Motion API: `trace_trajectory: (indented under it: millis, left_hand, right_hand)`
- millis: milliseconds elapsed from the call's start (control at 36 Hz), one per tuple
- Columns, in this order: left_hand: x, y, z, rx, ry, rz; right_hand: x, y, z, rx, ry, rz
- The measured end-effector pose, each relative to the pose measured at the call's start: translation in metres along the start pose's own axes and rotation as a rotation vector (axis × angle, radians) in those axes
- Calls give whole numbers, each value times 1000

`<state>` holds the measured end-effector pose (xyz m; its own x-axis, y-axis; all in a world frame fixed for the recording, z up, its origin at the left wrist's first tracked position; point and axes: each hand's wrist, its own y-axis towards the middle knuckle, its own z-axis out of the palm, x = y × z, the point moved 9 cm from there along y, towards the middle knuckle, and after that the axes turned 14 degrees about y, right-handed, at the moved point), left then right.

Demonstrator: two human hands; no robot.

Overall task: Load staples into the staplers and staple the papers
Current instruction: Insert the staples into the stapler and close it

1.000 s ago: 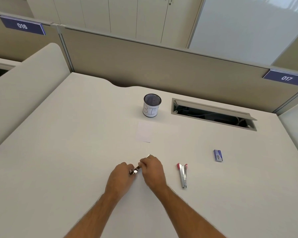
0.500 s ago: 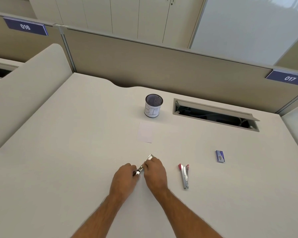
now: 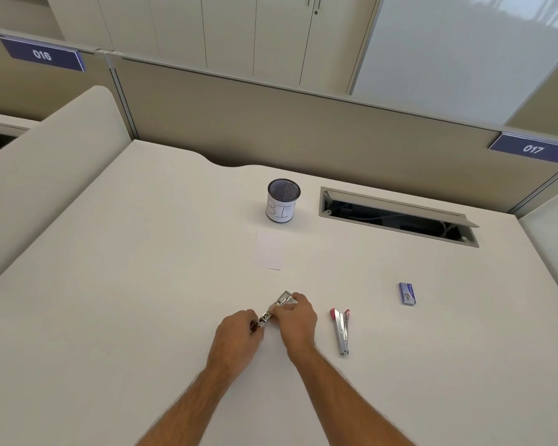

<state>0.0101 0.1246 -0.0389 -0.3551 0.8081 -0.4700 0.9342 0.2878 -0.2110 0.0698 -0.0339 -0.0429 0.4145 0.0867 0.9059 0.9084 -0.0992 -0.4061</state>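
Nearest the front edge of the bench (image 3: pixel 110 284), two bare forearms reach in toward the middle. The left hand (image 3: pixel 237 338) has its fingers curled round the near end of a small metal stapler (image 3: pixel 273 309), and the right hand (image 3: pixel 295 318) grips its far part from the right, fingers bent over the top; the stapler lies slanted between them, its far tip poking out beyond the right fingers, just above or on the surface, which of the two I cannot tell. Just right of the right hand a second stapler (image 3: pixel 341 329) with red ends lies flat on the bench, pointing roughly front to back, untouched. Further right and a little further back sits a small blue staple box (image 3: pixel 407 293). Beyond the hands, near the middle, lies a small white paper (image 3: pixel 269 251), and just behind it stands a mesh cup (image 3: pixel 282 201) wrapped in a white label. To the cup's right, along the back edge, a cable hatch (image 3: pixel 397 212) stands open. A partition (image 3: pixel 303 130) rises behind the bench, carrying blue signs reading 016 (image 3: pixel 42 54) and 017 (image 3: pixel 532 149).
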Motion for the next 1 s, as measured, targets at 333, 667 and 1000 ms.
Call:
trace_trajectory:
  millis: [333,667,1000]
  left_hand:
    - [-27,6,-9,150,-127,71]
    - [-36,31,-44,153,-327,106]
    - [-32,28,-37,279,-244,188]
  right_hand:
    - [16,9,0,105,138,-53]
    - [32,1,5,323,1,-186]
    - [49,-4,6,557,-363,-265]
